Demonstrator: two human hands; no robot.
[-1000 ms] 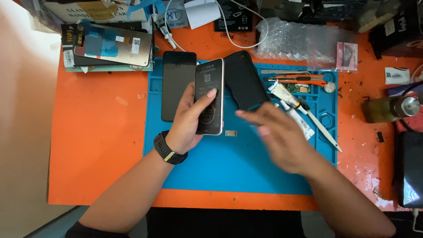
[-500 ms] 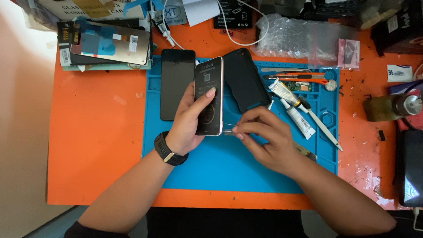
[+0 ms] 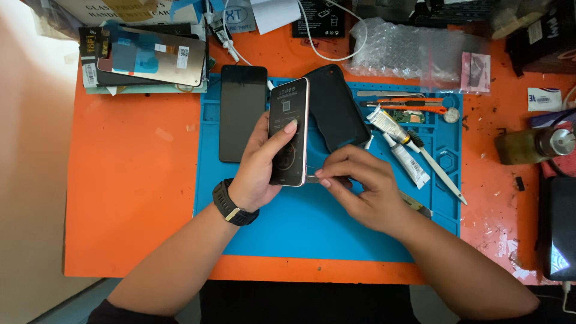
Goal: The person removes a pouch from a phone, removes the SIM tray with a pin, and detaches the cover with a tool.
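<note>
The left hand (image 3: pixel 261 171) holds a phone (image 3: pixel 289 133) upright over the blue mat (image 3: pixel 312 231), near the tabletop's (image 3: pixel 132 198) middle. The right hand (image 3: pixel 363 189) pinches a tiny tray (image 3: pixel 313 178) at the phone's edge, mostly hidden by fingertips.

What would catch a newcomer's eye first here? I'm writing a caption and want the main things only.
The eye lands mid-frame on the phone, gripped upright in the left hand above the blue work mat, while the right hand pinches a small metal piece at its lower right edge. The mat lies on a bright orange table. A dark phone lies flat left of the held one, a black case to its right.
</note>
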